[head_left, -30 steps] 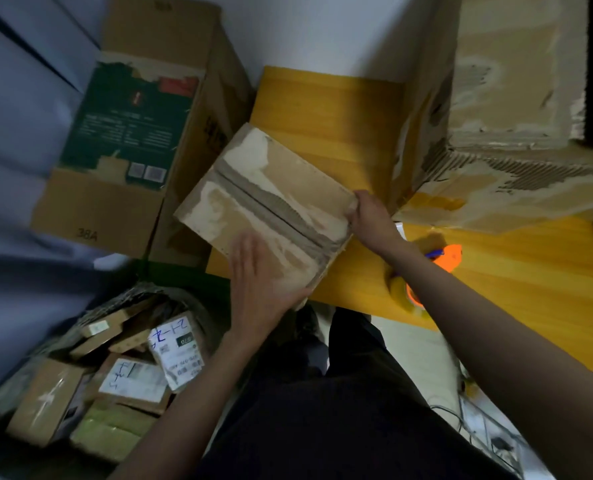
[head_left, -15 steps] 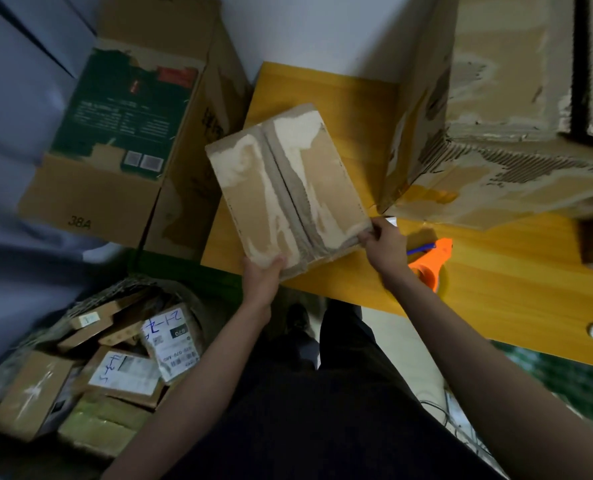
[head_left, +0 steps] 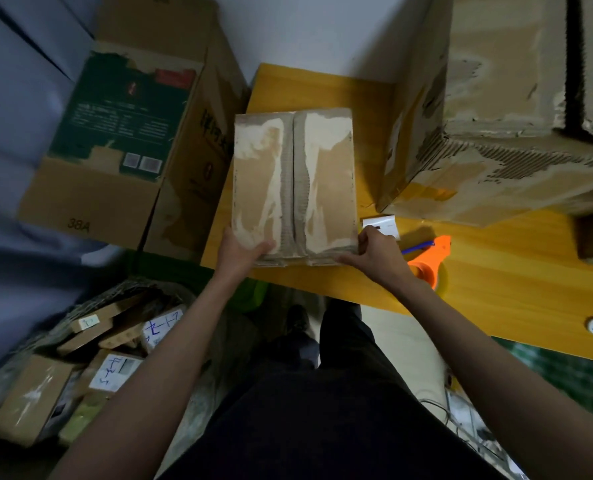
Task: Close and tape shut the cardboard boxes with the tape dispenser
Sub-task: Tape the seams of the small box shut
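Note:
A small worn cardboard box (head_left: 293, 181) lies on the yellow table (head_left: 496, 271), its two top flaps meeting at a centre seam that runs away from me. My left hand (head_left: 241, 249) grips its near left corner, thumb on top. My right hand (head_left: 374, 249) holds the near right corner with curled fingers. An orange tape dispenser (head_left: 432, 263) with a roll of tape lies on the table just right of my right wrist, partly hidden by my forearm.
A large torn cardboard box (head_left: 496, 133) fills the table's right rear. A tall green-printed box (head_left: 122, 140) stands left of the table. Several small parcels (head_left: 80, 368) lie in a pile at lower left. A white card (head_left: 381, 225) and a blue pen (head_left: 418, 247) lie near the dispenser.
I have turned the small box clockwise until its seam runs straight away from me and set it square on the table. Both hands shifted to its near corners.

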### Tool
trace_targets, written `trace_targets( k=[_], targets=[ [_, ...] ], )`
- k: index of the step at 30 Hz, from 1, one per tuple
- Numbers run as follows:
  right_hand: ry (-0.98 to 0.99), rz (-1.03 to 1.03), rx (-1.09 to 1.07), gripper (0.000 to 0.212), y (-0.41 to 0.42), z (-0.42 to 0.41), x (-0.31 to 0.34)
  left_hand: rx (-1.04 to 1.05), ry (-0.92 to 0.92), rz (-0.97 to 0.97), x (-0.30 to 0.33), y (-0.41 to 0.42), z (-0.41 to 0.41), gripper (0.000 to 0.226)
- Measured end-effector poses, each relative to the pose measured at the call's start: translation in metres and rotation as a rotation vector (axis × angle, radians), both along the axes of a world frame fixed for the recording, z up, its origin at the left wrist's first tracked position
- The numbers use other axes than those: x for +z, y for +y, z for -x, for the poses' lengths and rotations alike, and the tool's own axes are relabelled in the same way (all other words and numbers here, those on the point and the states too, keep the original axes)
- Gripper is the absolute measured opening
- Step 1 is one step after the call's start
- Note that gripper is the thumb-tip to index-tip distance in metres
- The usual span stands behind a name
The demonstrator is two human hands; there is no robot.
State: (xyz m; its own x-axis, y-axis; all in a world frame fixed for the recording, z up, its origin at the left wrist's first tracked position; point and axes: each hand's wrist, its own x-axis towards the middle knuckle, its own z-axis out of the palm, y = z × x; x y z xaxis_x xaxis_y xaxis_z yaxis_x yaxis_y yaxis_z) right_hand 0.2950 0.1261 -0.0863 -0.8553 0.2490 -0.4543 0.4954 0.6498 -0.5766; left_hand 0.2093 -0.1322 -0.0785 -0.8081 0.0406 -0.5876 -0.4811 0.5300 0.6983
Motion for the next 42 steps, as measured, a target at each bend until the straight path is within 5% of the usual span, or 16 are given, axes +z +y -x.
trace_targets(
  k=[2,9,14,19,23,28,36,42],
  targets=[
    [0.024,0.008,-0.024,0.047,-0.008,-0.005,0.0,-0.106,0.032,0.052,0.005,-0.007,0.001,0.108],
    [0.061,0.158,-0.354,0.05,0.0,-0.039,-0.016,-0.209,0.034,0.139,0.011,-0.014,0.014,0.108],
    [-0.102,-0.082,-0.496,0.021,0.041,-0.069,-0.043,-0.215,0.03,0.133,0.01,-0.01,0.02,0.103],
    [-0.294,-0.133,-0.498,0.077,0.053,-0.066,-0.07,-0.141,0.008,0.136,0.009,-0.006,0.034,0.098],
    [-0.319,0.025,-0.699,0.074,0.053,-0.045,-0.086,-0.158,-0.018,0.181,0.01,-0.001,0.043,0.098],
    [-0.462,-0.004,-0.729,0.094,0.059,-0.039,-0.137,-0.156,0.017,0.181,0.012,0.002,0.051,0.101],
    [-0.316,-0.048,-0.897,0.093,0.042,-0.05,-0.093,-0.164,0.041,0.112,0.015,0.011,0.06,0.11],
    [0.04,0.111,-0.907,0.014,0.025,-0.08,-0.016,-0.19,0.051,0.076,0.014,0.008,0.046,0.107]
  ],
)
